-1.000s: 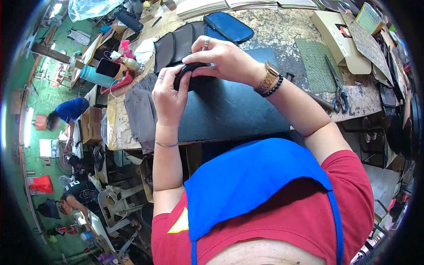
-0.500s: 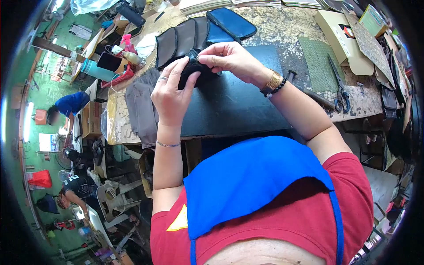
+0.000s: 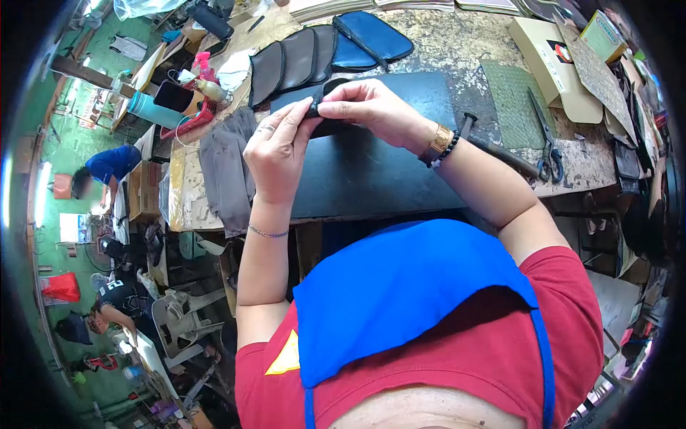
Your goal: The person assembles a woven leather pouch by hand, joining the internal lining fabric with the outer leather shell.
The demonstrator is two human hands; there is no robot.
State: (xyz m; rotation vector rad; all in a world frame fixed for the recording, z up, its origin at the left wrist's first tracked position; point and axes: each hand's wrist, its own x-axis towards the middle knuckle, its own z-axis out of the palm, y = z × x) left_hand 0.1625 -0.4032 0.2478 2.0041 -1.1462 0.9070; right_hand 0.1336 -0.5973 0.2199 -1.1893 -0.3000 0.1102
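My left hand (image 3: 275, 146) pinches a black piece (image 3: 327, 127) between thumb and fingers, and my right hand (image 3: 375, 114) has its thumb and forefinger closed on the same piece, the fingertips of both nearly meeting. The piece is up between my two hands, over the far left part of a dark board (image 3: 364, 186); much of it is hidden by my fingers, so I cannot tell its full shape. I wear a gold watch (image 3: 440, 139) on my right wrist and a thin chain (image 3: 268, 233) on my left

The board lies along the near edge of the worn surface (image 3: 443, 43). Just beyond my hands, brown pouches (image 3: 296, 61) overlap one another, beside blue pouches (image 3: 379, 39). A crumpled grey cloth (image 3: 227, 171) is left of the board. To the right lie a hammer (image 3: 509, 157), a green mat (image 3: 514, 107) and scissors (image 3: 547, 136), with a cardboard box (image 3: 543, 64) farther off. Well away to the left, a person in a blue shirt (image 3: 114, 164) leans forward
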